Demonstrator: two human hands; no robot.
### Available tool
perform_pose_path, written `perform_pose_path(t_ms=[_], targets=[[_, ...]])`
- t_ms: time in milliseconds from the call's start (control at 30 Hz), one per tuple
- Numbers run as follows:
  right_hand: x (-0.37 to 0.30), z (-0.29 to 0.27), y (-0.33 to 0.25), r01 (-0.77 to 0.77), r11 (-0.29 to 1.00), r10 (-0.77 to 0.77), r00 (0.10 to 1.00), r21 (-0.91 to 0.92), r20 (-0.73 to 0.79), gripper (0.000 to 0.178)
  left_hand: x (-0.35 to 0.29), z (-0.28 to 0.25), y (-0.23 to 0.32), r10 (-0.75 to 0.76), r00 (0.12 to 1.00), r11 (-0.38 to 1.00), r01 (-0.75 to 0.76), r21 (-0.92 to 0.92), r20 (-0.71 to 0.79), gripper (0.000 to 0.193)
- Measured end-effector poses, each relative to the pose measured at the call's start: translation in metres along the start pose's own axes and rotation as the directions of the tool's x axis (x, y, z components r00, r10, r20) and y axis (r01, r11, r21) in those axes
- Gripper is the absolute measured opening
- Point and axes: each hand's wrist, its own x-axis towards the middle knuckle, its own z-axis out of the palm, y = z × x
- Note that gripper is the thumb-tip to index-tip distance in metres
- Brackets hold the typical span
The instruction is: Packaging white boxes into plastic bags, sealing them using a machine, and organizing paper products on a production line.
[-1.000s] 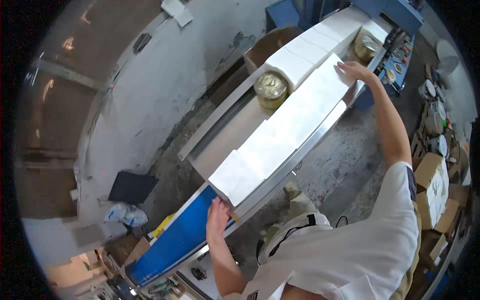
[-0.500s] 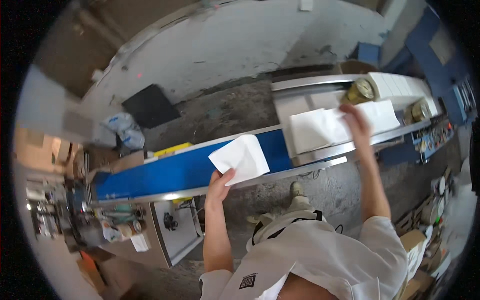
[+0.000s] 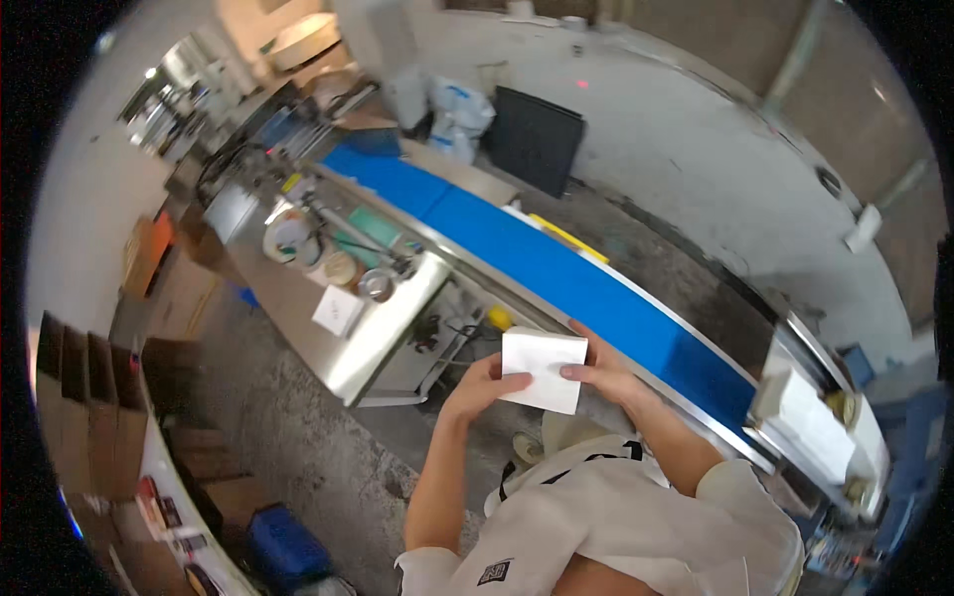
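Both hands hold a white square of paper (image 3: 545, 364) in front of my body, beside the blue conveyor belt. My left hand (image 3: 481, 385) grips its left edge, thumb across the front. On the right edge my right hand (image 3: 602, 372) is closed the same way, thumb on the face and fingers behind. Whether it is one folded piece or a thin stack I cannot tell. More white paper (image 3: 807, 427) lies on the tray at the belt's right end, well away from both hands.
The blue conveyor belt (image 3: 556, 276) runs diagonally past my hands. At left, a steel table (image 3: 363, 363) carries jars, tools and a white square (image 3: 338, 310). A black panel (image 3: 537, 139) and a white-blue sack (image 3: 459, 117) stand beyond the belt. Cardboard boxes (image 3: 99, 417) are at lower left.
My view has turned left. My right hand has left the white paper on the tray and now grips the square that my left hand held alone; the square is nearer my body.
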Motion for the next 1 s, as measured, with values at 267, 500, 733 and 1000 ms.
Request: perform_pose_path(t_ms=[267,500,733,1000], targets=[[0.217,0.084,-0.038,-0.085,0.96,0.078,0.996,0.268,0.036,0.063,-0.002,-0.196,-0.037,-0.068,0.843,0.947,-0.114,-0.301,-0.533,0.056],[0.576,0.159,-0.062,0.019,0.908,0.028,0.994,0.419,-0.105,0.057,0.024,-0.358,-0.152,0.031,0.457,0.793,0.531,0.3,-0.889,0.091],[0.872,0.305,-0.048,0.06,0.881,-0.009,0.994,0.469,-0.11,0.07,0.051,-0.367,-0.149,-0.061,0.465,0.402,0.821,0.404,-0.883,0.126],[1.009,0.391,0.004,0.147,0.856,-0.026,0.97,0.495,-0.243,0.076,0.051,-0.371,-0.118,-0.23,0.511,0.464,0.806,0.369,-0.828,0.133]])
